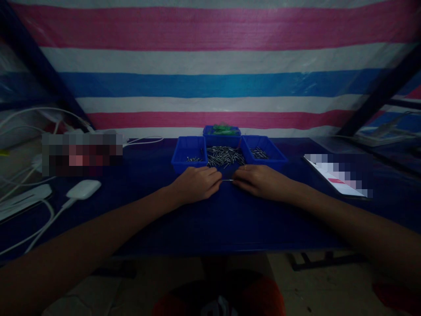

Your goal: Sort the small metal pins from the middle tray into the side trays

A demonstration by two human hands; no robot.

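A thin metal piece (226,180) spans the gap between my two hands, just above the blue table. My left hand (199,183) is closed around its left end, fingers pressed together. At its right end, my right hand (255,180) pinches it with closed fingers. Right behind the hands lies a pile of small metal pins (225,156). A blue bin (189,149) with a few metal pieces stands left of the pile, and another blue bin (265,150) holding similar pieces stands on its right.
Behind the pile, a third blue bin (222,130) holds green material. A white charger (83,189) with cables lies on the left of the table (223,224). On the right rests a phone or tablet (338,180). A striped sheet (210,83) hangs behind.
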